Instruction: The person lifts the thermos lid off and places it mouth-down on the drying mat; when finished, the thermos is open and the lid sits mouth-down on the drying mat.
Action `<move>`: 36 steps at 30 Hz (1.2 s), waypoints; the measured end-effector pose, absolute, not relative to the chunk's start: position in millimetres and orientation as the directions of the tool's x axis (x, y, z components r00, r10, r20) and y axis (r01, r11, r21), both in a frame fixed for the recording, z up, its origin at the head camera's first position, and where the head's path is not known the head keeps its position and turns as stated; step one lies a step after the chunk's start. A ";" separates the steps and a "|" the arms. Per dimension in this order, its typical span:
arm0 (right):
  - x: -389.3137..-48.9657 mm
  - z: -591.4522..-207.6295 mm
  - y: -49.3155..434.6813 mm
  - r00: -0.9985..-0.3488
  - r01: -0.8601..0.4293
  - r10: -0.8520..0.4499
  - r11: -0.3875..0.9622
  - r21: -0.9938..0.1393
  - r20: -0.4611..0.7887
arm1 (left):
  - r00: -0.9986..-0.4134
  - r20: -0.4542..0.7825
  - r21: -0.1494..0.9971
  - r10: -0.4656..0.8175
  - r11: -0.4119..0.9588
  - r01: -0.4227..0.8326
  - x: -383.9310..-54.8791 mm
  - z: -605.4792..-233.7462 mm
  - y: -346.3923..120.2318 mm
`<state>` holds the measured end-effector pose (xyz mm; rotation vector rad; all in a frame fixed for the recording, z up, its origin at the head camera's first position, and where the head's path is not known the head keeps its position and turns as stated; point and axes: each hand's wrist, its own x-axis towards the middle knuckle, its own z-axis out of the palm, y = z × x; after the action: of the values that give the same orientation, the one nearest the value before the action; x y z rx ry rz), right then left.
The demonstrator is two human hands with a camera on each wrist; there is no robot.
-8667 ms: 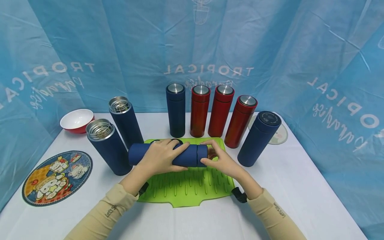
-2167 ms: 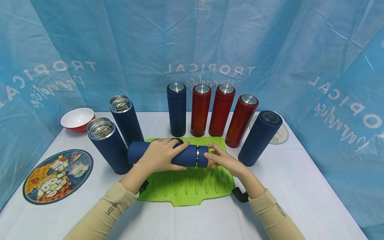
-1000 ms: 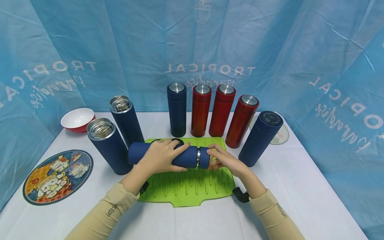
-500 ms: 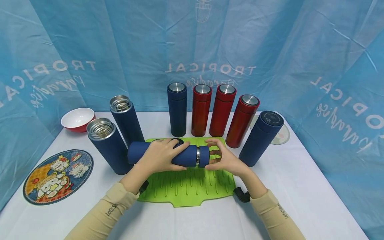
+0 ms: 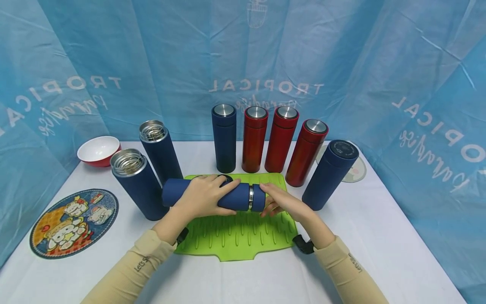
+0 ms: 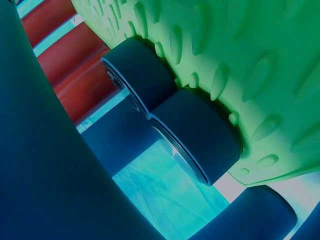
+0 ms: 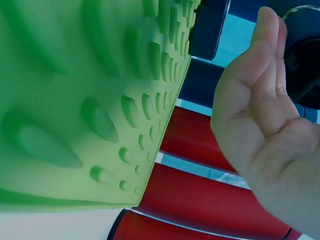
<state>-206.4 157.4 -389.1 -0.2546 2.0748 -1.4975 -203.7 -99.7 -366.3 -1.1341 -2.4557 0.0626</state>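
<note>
My left hand (image 5: 206, 196) is wrapped over the body of a navy thermos (image 5: 236, 197), which lies sideways above the green mat. A silver ring shows between its body and its lid (image 5: 259, 199). At that end, my right hand (image 5: 284, 202) touches the lid, with one digit on top and other fingertips curved at the near side. From the right wrist view, the fingers of my right hand (image 7: 270, 105) run up beside the lid's dark end (image 7: 305, 70). Two loose navy lids (image 6: 195, 132) rest on the mat, mostly hidden by my left hand in the head view.
The green mat (image 5: 235, 236) lies under my hands. Two uncapped navy thermoses (image 5: 138, 185) stand left. Behind are a capped navy thermos (image 5: 225, 143) and several red thermoses (image 5: 254, 143); another navy one (image 5: 328, 177) stands right. A bowl (image 5: 98, 152) and round placemat (image 5: 74, 223) lie left.
The silver ring between lid and body has come into view since the earliest frame. My right hand has spread off the lid and turned back against it. My left hand stays put.
</note>
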 end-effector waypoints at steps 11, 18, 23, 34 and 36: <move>-205.0 -392.9 163.9 -0.810 0.038 -0.563 0.228 -0.973 -0.163 | -0.570 0.377 -0.201 0.730 0.666 0.719 -204.3 -365.5 -100.3; -204.4 -396.0 161.7 -0.815 -0.048 -0.576 0.176 -0.983 -0.064 | -0.582 0.365 -0.199 0.727 0.671 0.714 -203.2 -364.8 -101.0; -200.9 -392.4 159.3 -0.790 0.022 -0.603 0.153 -0.988 -0.110 | -0.573 0.377 -0.202 0.728 0.668 0.716 -202.6 -365.5 -101.3; -206.2 -392.1 158.1 -0.793 0.199 -0.514 0.288 -0.937 -0.327 | -0.567 0.388 -0.204 0.727 0.667 0.717 -203.5 -367.5 -100.8; -206.1 -392.4 158.4 -0.797 0.193 -0.517 0.272 -0.943 -0.313 | -0.567 0.388 -0.203 0.727 0.667 0.717 -203.5 -367.5 -100.7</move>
<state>-206.1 158.4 -392.4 -0.2905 1.9630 -1.5755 -203.5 -100.7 -367.5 -1.1252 -2.4416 0.0313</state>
